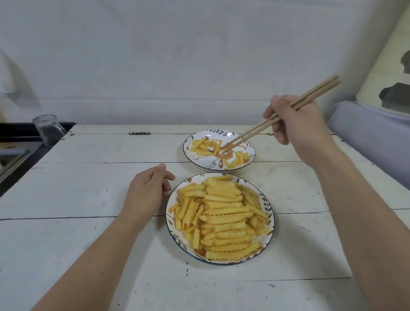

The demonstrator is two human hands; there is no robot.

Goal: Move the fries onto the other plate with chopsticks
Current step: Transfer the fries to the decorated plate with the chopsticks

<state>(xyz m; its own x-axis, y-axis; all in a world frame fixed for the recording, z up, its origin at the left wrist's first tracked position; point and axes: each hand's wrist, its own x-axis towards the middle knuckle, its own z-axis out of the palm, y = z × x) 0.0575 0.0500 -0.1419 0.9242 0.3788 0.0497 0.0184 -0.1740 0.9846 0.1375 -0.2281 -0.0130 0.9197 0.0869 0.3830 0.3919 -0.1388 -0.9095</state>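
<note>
Right hand (297, 126) grips wooden chopsticks (264, 126), tips over far leaf-patterned plate (248, 148). Left hand (146, 191) loosely curled, holding nothing, beside near plate (172, 230) heaped with yellow crinkle fries (223, 216).

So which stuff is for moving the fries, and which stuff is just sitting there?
For the job:
- chopsticks in the right hand
- near plate piled with fries
- far plate with a few fries

Just there:
- glass jar at the table's far left corner
- left hand, resting beside the near plate
</note>
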